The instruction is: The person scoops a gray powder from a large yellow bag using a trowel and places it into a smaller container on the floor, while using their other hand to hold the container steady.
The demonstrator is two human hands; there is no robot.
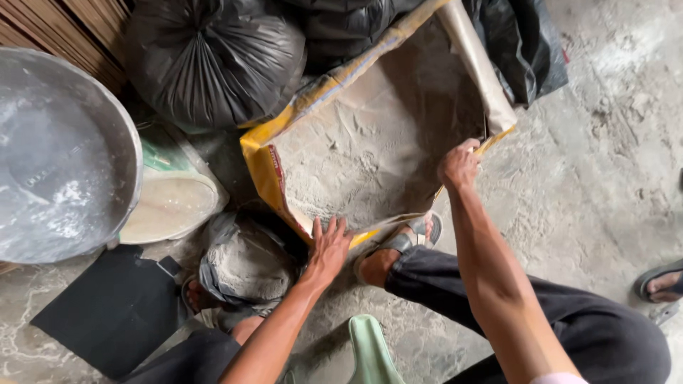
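1. Head view: the person crouches over a big yellow-edged paper sack (265, 153) that stands open on the concrete floor (605, 142). It is filled with pale grey powder (356, 149).

2. The left hand (329, 245) lies on the sack's near rim, at its lower corner. The fingers are spread and laid flat, pressing the edge rather than closing on it (more a push than a grip).

3. The right hand (459, 165) is at the sack's right rim, just below the rolled-over flap (475, 60). The fingers curl over the paper edge, pinching it, so that hand is closed on the sack.

4. A sandalled foot (395, 249) sits on the floor just beside the sack's near edge, between the two forearms. Dark trousers (569, 320) cover the leg behind it.

5. Left of the sack, a wide metal basin (64, 153) dusted with white residue takes up the left side. A round tub with a green wall (167, 195) sits beside it, partly under its rim.

6. Between the tub and the left arm lies a crumpled grey bag (245, 263) holding a lump of the same powder. A flat black sheet (114, 309) lies on the floor near it.

7. Tied black plastic bags (213, 57) are piled behind the sack.

8. A pale green object (370, 352) shows at the bottom edge (I cannot tell what it is). Another sandalled foot (662, 281) shows at the far right edge.
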